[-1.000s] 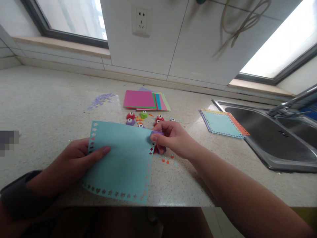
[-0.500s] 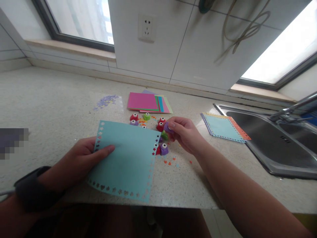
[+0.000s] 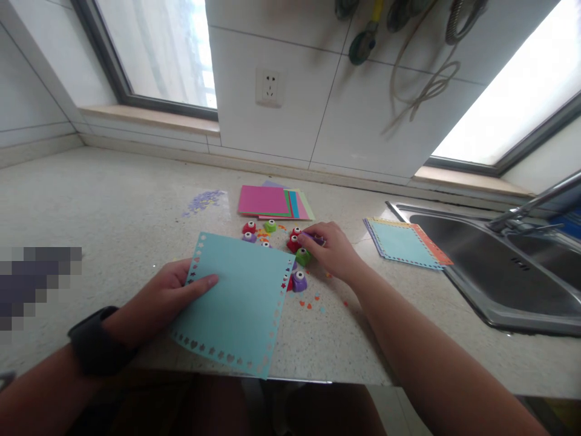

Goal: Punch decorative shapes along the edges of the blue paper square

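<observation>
My left hand [image 3: 181, 293] grips the left edge of a light blue sheet of paper [image 3: 240, 303], thumb on top. Small star, heart and flower shapes are cut along the sheet's left, bottom and upper right edges. Past its right corner, my right hand [image 3: 336, 251] has its fingers closed around a purple craft punch [image 3: 319, 240], mostly covered by the fingers. Close by are a red craft punch [image 3: 293, 243], a green craft punch [image 3: 303, 257] and another purple punch [image 3: 299, 281]. Several more punches stand behind the sheet's top edge, some partly hidden by it.
Coloured paper squares [image 3: 263, 200] are stacked near the wall, with purple paper bits [image 3: 204, 203] to their left. Punched-edge sheets [image 3: 403, 242] lie beside the steel sink [image 3: 472, 266] on the right. Small orange and blue cutouts [image 3: 309, 306] are scattered on the counter [image 3: 349, 351].
My right hand has lowered the purple punch beside the other punches, fingers still around it. My left hand keeps hold of the blue sheet. The camera view has tilted up slightly.
</observation>
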`<control>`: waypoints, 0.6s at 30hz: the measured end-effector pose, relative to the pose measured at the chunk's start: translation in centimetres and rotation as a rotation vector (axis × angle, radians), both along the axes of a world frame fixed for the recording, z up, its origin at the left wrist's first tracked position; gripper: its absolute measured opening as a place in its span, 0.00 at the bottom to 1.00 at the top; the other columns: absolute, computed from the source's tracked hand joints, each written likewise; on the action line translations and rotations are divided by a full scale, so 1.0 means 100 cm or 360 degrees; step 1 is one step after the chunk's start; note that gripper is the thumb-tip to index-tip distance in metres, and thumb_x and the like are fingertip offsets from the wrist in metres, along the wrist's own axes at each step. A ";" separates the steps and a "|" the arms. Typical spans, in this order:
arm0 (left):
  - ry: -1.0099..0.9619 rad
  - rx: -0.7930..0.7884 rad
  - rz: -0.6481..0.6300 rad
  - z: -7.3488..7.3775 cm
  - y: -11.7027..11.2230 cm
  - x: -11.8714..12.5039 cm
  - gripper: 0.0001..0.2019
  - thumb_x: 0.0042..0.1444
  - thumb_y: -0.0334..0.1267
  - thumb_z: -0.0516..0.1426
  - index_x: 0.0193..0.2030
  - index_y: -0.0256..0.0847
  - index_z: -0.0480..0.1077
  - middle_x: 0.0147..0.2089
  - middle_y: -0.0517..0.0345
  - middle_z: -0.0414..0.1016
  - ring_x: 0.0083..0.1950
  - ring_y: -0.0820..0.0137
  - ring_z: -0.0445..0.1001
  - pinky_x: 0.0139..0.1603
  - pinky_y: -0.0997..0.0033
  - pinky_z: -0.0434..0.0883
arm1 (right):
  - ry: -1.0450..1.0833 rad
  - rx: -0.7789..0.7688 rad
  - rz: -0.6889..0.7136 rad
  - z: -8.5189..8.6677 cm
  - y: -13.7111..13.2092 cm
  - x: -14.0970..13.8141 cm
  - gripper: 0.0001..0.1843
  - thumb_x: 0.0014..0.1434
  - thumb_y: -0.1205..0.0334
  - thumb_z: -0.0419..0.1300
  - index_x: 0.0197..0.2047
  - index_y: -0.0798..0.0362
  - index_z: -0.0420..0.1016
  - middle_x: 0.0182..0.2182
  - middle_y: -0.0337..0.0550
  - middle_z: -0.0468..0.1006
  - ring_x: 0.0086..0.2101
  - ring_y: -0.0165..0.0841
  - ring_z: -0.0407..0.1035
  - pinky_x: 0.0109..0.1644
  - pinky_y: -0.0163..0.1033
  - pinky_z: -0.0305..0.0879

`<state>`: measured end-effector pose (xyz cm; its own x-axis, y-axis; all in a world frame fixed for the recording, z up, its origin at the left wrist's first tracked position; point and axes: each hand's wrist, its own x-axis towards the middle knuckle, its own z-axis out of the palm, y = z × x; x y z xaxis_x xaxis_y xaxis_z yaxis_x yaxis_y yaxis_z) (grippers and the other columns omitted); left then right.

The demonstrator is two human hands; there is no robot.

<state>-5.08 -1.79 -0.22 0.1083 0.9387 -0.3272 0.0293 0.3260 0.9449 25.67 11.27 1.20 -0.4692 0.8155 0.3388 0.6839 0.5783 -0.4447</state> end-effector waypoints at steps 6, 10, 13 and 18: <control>-0.0011 0.0065 -0.0072 0.001 0.003 0.000 0.17 0.54 0.48 0.67 0.47 0.41 0.77 0.40 0.51 0.85 0.39 0.59 0.83 0.40 0.61 0.80 | -0.0177 0.0056 -0.0109 -0.009 -0.001 -0.002 0.18 0.67 0.46 0.57 0.45 0.45 0.84 0.41 0.48 0.78 0.46 0.44 0.65 0.54 0.50 0.57; 0.0023 0.0081 -0.0169 0.002 0.003 -0.001 0.16 0.54 0.47 0.67 0.47 0.41 0.78 0.41 0.52 0.85 0.40 0.58 0.83 0.42 0.60 0.79 | -0.0288 0.0071 -0.0114 -0.008 -0.005 -0.004 0.19 0.68 0.43 0.54 0.49 0.40 0.83 0.44 0.48 0.76 0.48 0.46 0.63 0.54 0.52 0.55; 0.0066 0.0130 -0.0240 0.001 0.004 -0.003 0.16 0.55 0.46 0.67 0.48 0.42 0.78 0.42 0.52 0.85 0.42 0.58 0.82 0.44 0.60 0.79 | -0.0328 0.0086 -0.0137 -0.008 -0.006 -0.006 0.20 0.69 0.43 0.51 0.49 0.39 0.82 0.46 0.48 0.77 0.49 0.47 0.62 0.54 0.54 0.53; 0.0127 0.0205 -0.0330 0.000 0.006 -0.006 0.17 0.56 0.44 0.66 0.50 0.42 0.78 0.44 0.52 0.85 0.43 0.59 0.82 0.44 0.62 0.78 | -0.0336 0.0084 -0.0146 -0.008 -0.006 -0.006 0.20 0.69 0.46 0.51 0.51 0.41 0.82 0.48 0.50 0.77 0.50 0.50 0.62 0.53 0.56 0.53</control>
